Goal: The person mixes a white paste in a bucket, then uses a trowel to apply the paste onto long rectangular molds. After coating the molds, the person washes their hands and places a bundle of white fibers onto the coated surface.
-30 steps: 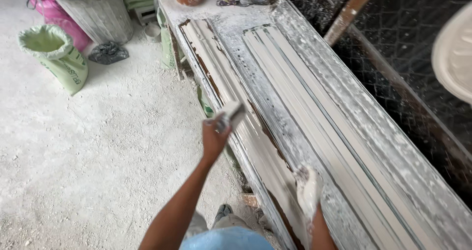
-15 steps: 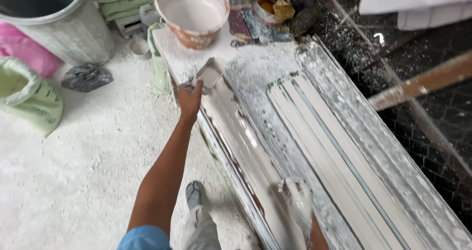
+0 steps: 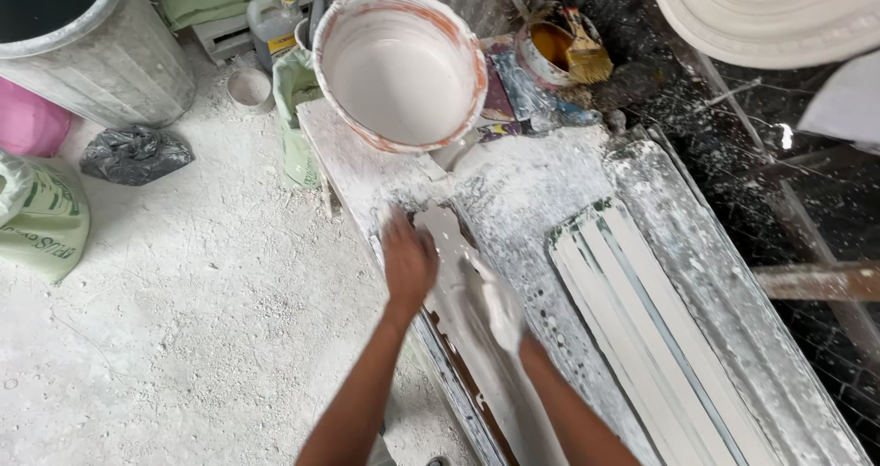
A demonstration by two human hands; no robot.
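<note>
Here, both hands [image 3: 449,278] on plaster mould [image 3: 477,338]

- The left hand [image 3: 408,263], which a second ago gripped a small flat scraper halfway along the long plaster-filled mould [image 3: 477,338], now lies at the mould's far end, just short of the round orange-rimmed bucket of white plaster [image 3: 401,67].
- The scraper cannot be made out under that hand now.
- The plaster-coated right hand [image 3: 495,303], earlier low on the mould and well apart from the left, now lies just beside it on the wet plaster.
- The view has tipped forward: the bucket, half a second ago at the top edge, now shows whole.
</note>
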